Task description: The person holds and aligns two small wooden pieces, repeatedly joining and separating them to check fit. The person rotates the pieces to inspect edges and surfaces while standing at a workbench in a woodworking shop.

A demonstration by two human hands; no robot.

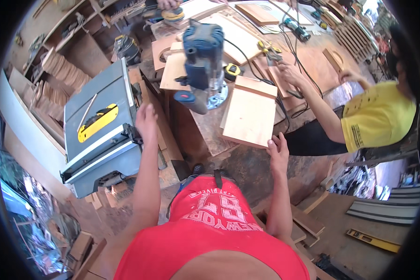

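Observation:
My right hand [278, 151] pinches the near right corner of a pale wooden board [249, 114], which lies on the workbench with a wooden strip [255, 86] across its far end. Just left of the board stands a blue router [203, 60] with a clear base. My left hand [147, 123] is raised beside the right edge of the grey table saw [100, 121], holding nothing, its fingers loosely apart. Whether it touches the saw's edge I cannot tell. The saw has a yellow blade insert [98, 123] with a thin wooden stick lying by it.
A person in a yellow shirt [378, 116] reaches over the bench from the right. Behind the board lie a tape measure [232, 71], black cables and a teal power tool [297, 30]. Another person's hand rests on a sander [173, 15] at the far side. A yellow level [373, 240] lies lower right.

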